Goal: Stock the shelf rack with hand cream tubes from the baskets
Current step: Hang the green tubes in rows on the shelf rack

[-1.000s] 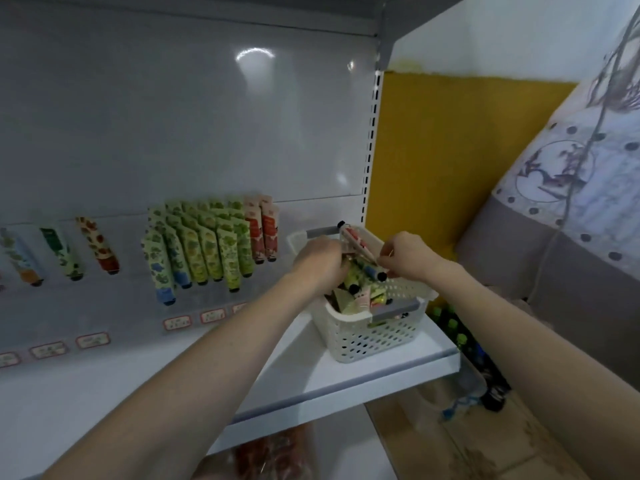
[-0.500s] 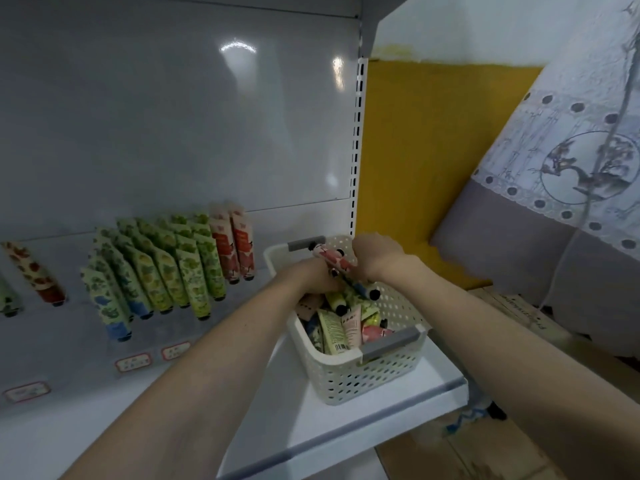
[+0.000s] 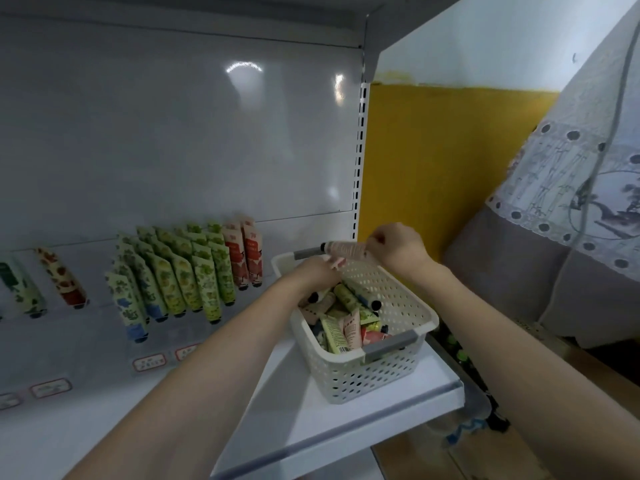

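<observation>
— White shelf (image 3: 346,427) up front; what sits on it?
— Perforated basket (image 3: 381,375), with a jumble of tubes (image 3: 346,323) inside, lying every way.
— Hands?
— Left hand (image 3: 311,275) dips into the far end, fingers bent down; whether it holds anything, can't tell. Right hand (image 3: 398,247) pinches the crimped end of a pink tube (image 3: 346,250) over the far rim, long axis level, black cap pointing left.
— Behind?
— Hung tubes (image 3: 194,271) in rows, caps down.

A white perforated basket (image 3: 381,375) stood on the white shelf (image 3: 346,431), full of jumbled hand cream tubes (image 3: 346,327). One pink tube (image 3: 346,250) was held level above its far rim. Green and red tubes (image 3: 194,271) stood cap-down in rows at left.
</observation>
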